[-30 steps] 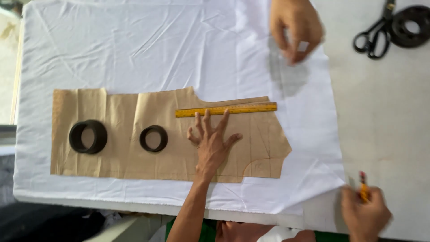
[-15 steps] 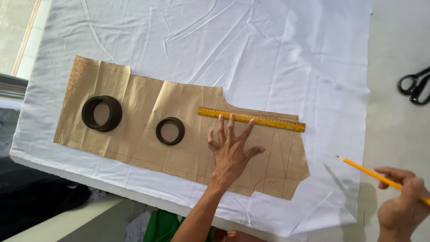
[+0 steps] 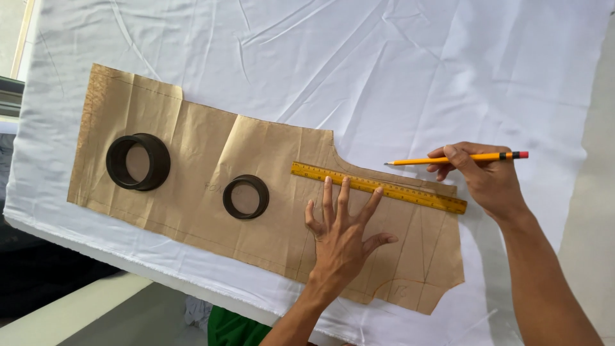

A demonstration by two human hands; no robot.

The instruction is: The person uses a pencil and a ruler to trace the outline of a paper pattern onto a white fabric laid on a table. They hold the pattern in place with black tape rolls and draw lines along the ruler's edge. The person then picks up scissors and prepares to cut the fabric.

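Right now the left hand (image 3: 343, 240) lies flat with its fingers (image 3: 328, 198) spread wide and released, gripping nothing, palm pressed on a brown paper pattern (image 3: 192, 160). The tips of the middle fingers touch the near edge of a yellow ruler (image 3: 378, 187), which lies slanted across the pattern just beyond them.

Past the far end of that ruler, the right hand (image 3: 483, 179) has its fingers (image 3: 458, 160) clenched around a yellow pencil (image 3: 448, 158) with a red end. The pencil lies nearly level, its sharpened tip pointing away from the fingers toward the notch in the pattern's upper edge and hovering just above the white cloth (image 3: 397, 70); whether the tip touches the cloth cannot be told.

Well to the outer side of the left hand's fingers, two black rings weigh the pattern down: a smaller ring (image 3: 246, 197) nearer the little finger and a larger ring (image 3: 138, 161) farther off. The pattern rests on the white cloth, which covers the table (image 3: 602, 211); a bare strip of it shows beyond the right wrist.
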